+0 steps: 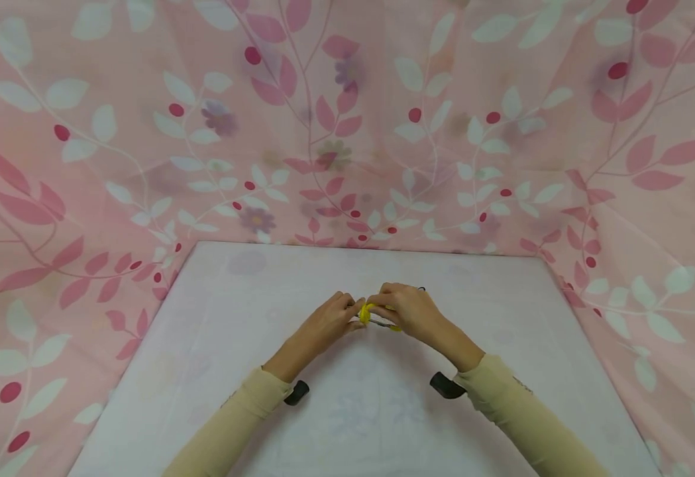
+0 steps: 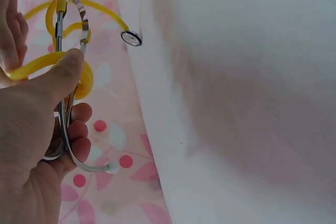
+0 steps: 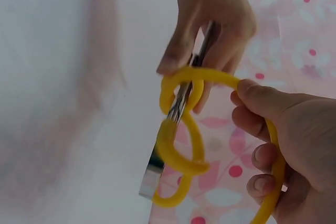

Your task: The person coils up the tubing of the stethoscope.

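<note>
A stethoscope with yellow tubing (image 1: 366, 313) and metal ear tubes (image 2: 67, 111) is held between both hands above the table. My left hand (image 1: 329, 321) grips the metal ear tubes, its thumb pressing where the tubing crosses them. One white ear tip (image 2: 112, 168) sticks out below the left fingers. With thumb and fingers, my right hand (image 3: 310, 140) pinches a length of the yellow tubing (image 3: 212, 75) that loops around the metal part. More tubing runs down through the right palm. The round chest piece (image 2: 131, 38) hangs at the tubing's far end, beyond the hands.
Under the hands lies a white-covered table (image 1: 353, 424). Pink cloth with a leaf pattern (image 1: 335, 132) stands behind the table and on both sides. Dark wrist-worn pieces (image 1: 447, 385) show beside both sleeves.
</note>
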The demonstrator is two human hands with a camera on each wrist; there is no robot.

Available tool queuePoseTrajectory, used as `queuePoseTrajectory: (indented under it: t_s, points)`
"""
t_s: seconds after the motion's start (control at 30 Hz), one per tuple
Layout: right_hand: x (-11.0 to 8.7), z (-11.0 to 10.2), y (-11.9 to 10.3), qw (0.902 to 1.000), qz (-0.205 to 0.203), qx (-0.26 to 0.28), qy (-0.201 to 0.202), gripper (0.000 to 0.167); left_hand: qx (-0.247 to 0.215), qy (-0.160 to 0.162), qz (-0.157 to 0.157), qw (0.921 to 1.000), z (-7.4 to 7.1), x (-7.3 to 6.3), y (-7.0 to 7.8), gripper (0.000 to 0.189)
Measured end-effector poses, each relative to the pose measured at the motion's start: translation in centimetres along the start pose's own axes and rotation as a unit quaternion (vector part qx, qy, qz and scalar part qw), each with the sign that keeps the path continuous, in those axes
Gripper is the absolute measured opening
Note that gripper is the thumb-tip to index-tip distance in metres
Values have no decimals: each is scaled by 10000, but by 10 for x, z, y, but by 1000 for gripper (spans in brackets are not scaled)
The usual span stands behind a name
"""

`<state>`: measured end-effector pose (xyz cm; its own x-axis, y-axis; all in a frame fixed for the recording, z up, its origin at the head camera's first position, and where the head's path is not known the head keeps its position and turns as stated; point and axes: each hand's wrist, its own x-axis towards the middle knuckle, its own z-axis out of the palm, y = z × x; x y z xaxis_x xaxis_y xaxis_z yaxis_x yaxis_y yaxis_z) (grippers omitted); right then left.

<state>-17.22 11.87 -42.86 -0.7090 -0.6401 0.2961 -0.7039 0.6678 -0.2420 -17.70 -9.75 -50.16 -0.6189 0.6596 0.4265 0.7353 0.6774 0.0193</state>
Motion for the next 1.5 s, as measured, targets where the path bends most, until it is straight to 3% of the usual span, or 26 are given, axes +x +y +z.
queuePoseTrajectory:
  t_s: [0.17,0.3,0.47,0.67,0.93,1.17,1.33,1.5]
  points:
    - [8,-2,18,9984,166,540,-66,16,-212,110,148,9996,-7,0,5,60]
    - [12,1,36,9940,35,1064,-236,18,-476,198,157,9985,-11,-1,5,58]
    - [17,5,54,9808,-360,1888,-340,21,-1016,310,132,9943,-15,-3,6,59]
    - [19,7,64,9629,-254,2633,-537,24,-1137,447,179,9923,-20,-3,6,59]
    - [13,22,84,9544,-82,2961,-382,23,-1207,480,410,9907,-21,-2,4,63]
    - [8,28,82,9491,70,3134,-311,21,-1259,508,512,9894,-24,2,3,59]
    - [4,29,71,9414,248,3359,-206,25,-1243,704,289,9893,-27,6,-1,57]
    - [-1,43,70,9352,480,3509,-43,31,-1001,831,45,9915,-26,9,-2,61]
